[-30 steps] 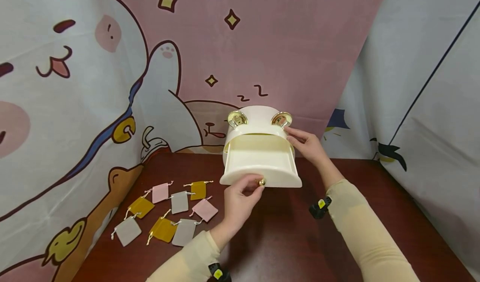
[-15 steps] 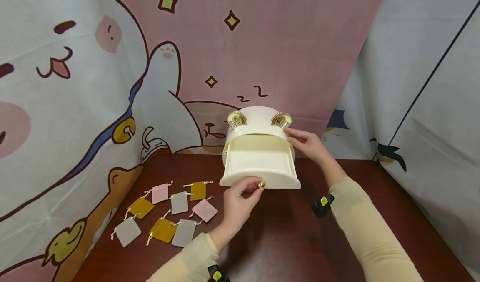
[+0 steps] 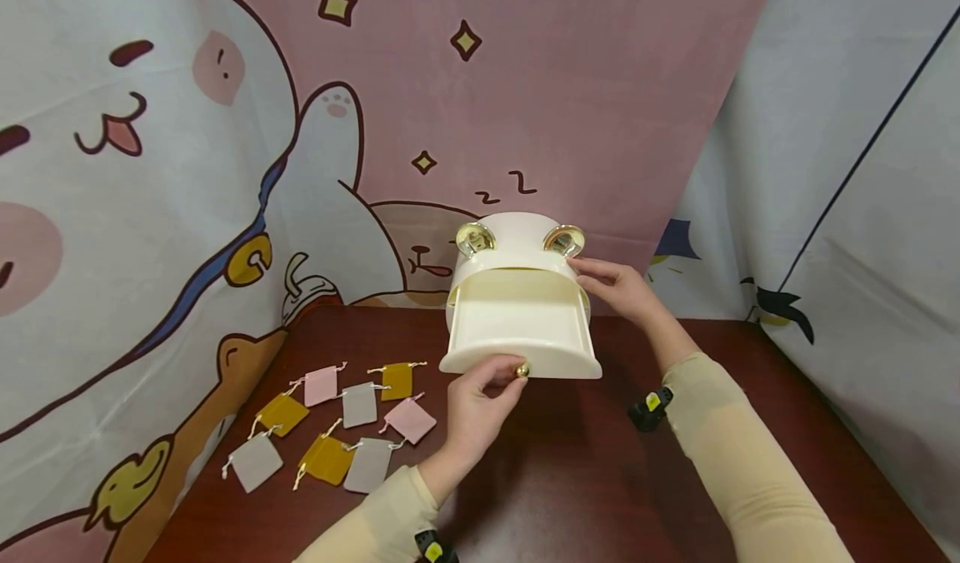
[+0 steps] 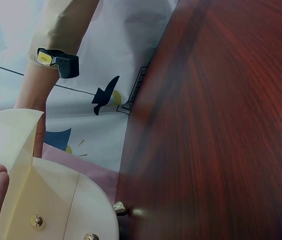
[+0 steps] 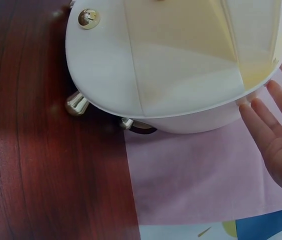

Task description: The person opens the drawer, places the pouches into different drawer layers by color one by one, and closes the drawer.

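Note:
A rounded cream storage box (image 3: 517, 238) with two gold, ear-like round pieces on top stands at the back of the table. Its upper drawer (image 3: 566, 361) is pulled out, showing a plain cream inside. With thumb and index finger, my left hand (image 3: 476, 409) pinches the drawer's gold knob (image 3: 522, 370). My right hand (image 3: 622, 292) rests its extended fingers against the box's right side, just below the ear. In the right wrist view, the fingertips (image 5: 246, 107) are at the box's curved edge. Lower front panels carry more gold knobs (image 4: 37, 221).
Several small drawstring pouches lie on the table's left: pink (image 3: 321, 386), mustard (image 3: 327, 460) and pale grey (image 3: 255, 462). Gold feet (image 5: 77, 104) hold the box above the dark red wooden table (image 3: 570, 496). A cartoon-printed cloth (image 3: 585, 88) hangs behind.
The drawer front and my left hand have come very slightly toward me. My right forearm has shifted a little to the right, its fingers still at the box's side.

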The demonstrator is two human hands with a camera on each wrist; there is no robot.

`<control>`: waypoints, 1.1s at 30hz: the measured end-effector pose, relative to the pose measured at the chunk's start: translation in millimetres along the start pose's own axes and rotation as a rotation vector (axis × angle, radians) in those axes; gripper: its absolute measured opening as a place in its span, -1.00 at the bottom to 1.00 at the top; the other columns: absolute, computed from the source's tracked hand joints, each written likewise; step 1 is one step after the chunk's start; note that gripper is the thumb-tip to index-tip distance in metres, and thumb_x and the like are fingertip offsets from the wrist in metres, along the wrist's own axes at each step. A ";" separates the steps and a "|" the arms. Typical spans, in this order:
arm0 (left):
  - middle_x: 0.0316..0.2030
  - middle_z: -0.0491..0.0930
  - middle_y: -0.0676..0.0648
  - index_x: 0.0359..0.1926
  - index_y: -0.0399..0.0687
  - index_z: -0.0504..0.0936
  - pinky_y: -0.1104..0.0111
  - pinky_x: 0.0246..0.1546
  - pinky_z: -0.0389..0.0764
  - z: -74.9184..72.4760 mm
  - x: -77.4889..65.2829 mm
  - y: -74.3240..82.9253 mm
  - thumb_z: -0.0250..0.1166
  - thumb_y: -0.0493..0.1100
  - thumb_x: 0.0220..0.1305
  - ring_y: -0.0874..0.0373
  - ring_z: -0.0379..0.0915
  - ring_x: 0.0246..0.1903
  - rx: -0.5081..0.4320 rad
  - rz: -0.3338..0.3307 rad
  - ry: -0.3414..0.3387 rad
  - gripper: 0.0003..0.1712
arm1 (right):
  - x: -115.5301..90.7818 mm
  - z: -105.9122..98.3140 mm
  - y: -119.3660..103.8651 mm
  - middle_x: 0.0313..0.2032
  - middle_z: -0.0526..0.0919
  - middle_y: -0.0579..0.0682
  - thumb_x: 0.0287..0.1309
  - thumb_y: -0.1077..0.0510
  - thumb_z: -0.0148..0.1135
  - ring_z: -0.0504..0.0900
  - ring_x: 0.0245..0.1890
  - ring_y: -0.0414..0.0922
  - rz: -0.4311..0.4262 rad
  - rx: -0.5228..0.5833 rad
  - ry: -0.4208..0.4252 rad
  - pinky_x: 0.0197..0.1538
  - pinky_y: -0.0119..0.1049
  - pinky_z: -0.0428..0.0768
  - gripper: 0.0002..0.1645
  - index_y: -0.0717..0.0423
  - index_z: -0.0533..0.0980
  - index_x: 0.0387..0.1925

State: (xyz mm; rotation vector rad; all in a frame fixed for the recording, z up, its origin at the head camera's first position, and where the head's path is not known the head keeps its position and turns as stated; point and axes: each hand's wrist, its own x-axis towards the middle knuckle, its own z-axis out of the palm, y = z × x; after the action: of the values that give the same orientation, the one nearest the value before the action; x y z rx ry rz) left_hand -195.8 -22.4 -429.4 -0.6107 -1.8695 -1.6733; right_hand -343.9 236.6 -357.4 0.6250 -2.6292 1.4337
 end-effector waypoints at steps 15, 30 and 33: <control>-0.33 0.72 -0.20 -0.21 -0.33 0.71 0.33 -0.39 0.67 -0.6 1.9 14.7 0.42 -0.56 0.03 -0.07 0.65 -0.41 0.011 0.027 0.001 -0.74 | 2.1 -0.8 6.1 0.37 0.37 0.13 0.34 -0.02 0.25 0.26 0.40 0.09 0.045 0.011 -0.017 0.31 0.11 0.34 -0.40 0.03 0.44 0.35; -0.30 0.71 -0.28 -0.12 -0.38 0.67 0.30 -0.34 0.69 -32.5 -1.9 28.7 0.37 -0.55 0.10 -0.10 0.68 -0.34 0.003 -0.067 -0.098 -0.72 | -2.7 -0.8 -6.0 0.38 0.34 0.16 0.36 0.06 0.23 0.23 0.41 0.12 0.053 0.041 -0.034 0.33 0.14 0.30 -0.42 0.07 0.42 0.36; -0.30 0.71 -0.27 -0.10 -0.37 0.67 0.29 -0.33 0.69 -45.8 -3.6 22.6 0.37 -0.54 0.10 -0.11 0.68 -0.31 0.016 -0.081 -0.125 -0.71 | -7.3 -0.7 -19.9 0.37 0.33 0.23 0.38 0.14 0.21 0.22 0.41 0.18 0.051 0.042 -0.038 0.32 0.16 0.29 -0.44 0.17 0.40 0.35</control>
State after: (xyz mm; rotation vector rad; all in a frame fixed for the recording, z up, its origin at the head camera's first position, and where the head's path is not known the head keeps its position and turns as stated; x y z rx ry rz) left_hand -173.5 -65.1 -411.8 -0.6544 -2.0185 -1.7043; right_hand -329.5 229.9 -343.3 0.5998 -2.6684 1.5099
